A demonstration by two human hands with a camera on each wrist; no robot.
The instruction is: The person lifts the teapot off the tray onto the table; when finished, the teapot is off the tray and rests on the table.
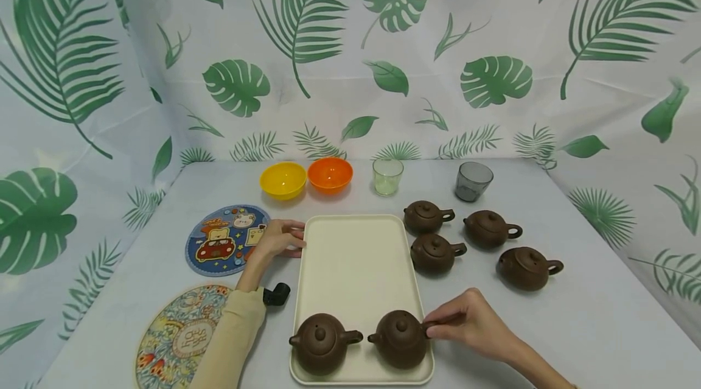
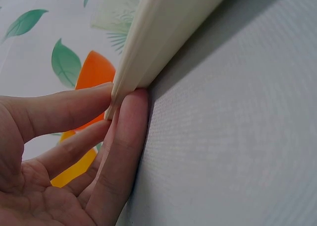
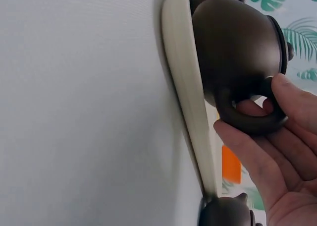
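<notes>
A cream rectangular tray [image 1: 358, 273] lies on the table in the head view. My left hand [image 1: 281, 238] is at its upper left edge; in the left wrist view, thumb and fingers [image 2: 130, 117] pinch the rim. My right hand [image 1: 473, 328] grips the handle of a dark brown teapot [image 1: 401, 340] at the tray's near right corner. The right wrist view shows a finger passing through the handle loop [image 3: 252, 122], with the thumb over its top. A second brown teapot [image 1: 320, 343] sits at the near left corner, its handle pointing right.
Right of the tray stand several more brown teapots [image 1: 489, 229]. Behind are a yellow bowl [image 1: 283, 182], an orange bowl [image 1: 330, 176], a green glass [image 1: 387, 178] and a grey glass [image 1: 473, 182]. Two round patterned mats, one blue [image 1: 219, 264] and one floral [image 1: 164, 322], lie left.
</notes>
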